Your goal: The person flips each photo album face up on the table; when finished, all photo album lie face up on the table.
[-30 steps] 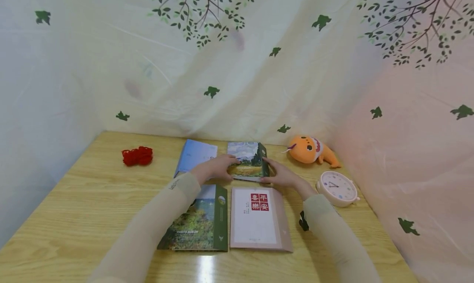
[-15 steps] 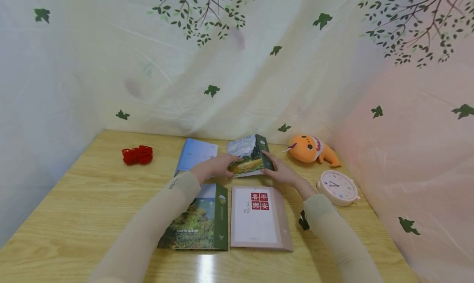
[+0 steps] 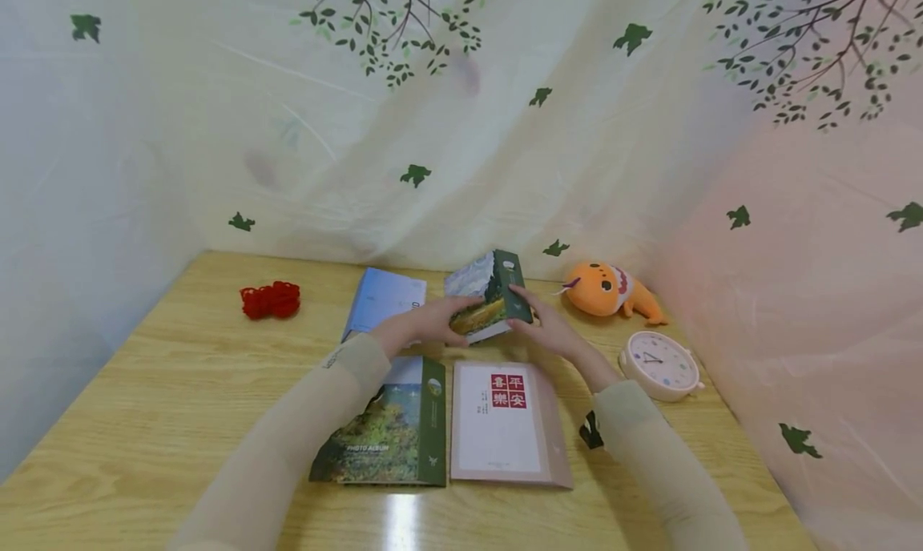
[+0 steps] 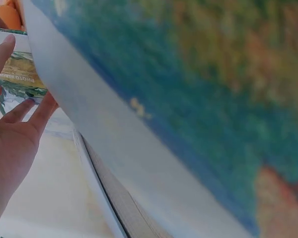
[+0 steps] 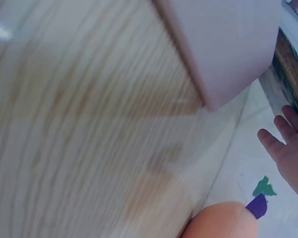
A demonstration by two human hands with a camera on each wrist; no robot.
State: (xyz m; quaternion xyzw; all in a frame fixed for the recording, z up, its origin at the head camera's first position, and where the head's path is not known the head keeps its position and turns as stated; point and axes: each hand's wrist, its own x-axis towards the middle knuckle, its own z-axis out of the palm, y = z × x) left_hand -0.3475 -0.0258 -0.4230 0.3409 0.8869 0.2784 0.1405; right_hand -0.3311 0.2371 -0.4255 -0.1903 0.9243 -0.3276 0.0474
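Observation:
My left hand [image 3: 427, 323] and right hand [image 3: 554, 331] hold a thick photo album [image 3: 478, 317] at the back of the table. Its cover shows a painted landscape, its spine is dark green, and it tilts with the spine side raised. On the left, my fingers reach over the cover's edge; in the left wrist view the album [image 4: 22, 72] sits between thumb and fingers. My right fingers and thumb grip the spine side. In the right wrist view only part of the right hand [image 5: 294, 161] shows, fingertips right at the album's edge [image 5: 290, 62].
A blue album [image 3: 382, 299] stands just left. In front lie a green photo album [image 3: 385, 435], partly under my left forearm, and a pink-and-white album [image 3: 497, 439]. Red yarn [image 3: 270, 300] is far left; an orange plush toy [image 3: 594, 289] and a round clock [image 3: 658, 364] are right.
The held album has gone from lying nearly flat to tilted, its spine side rising. Both hands have shifted only slightly; the other objects stay where they were.

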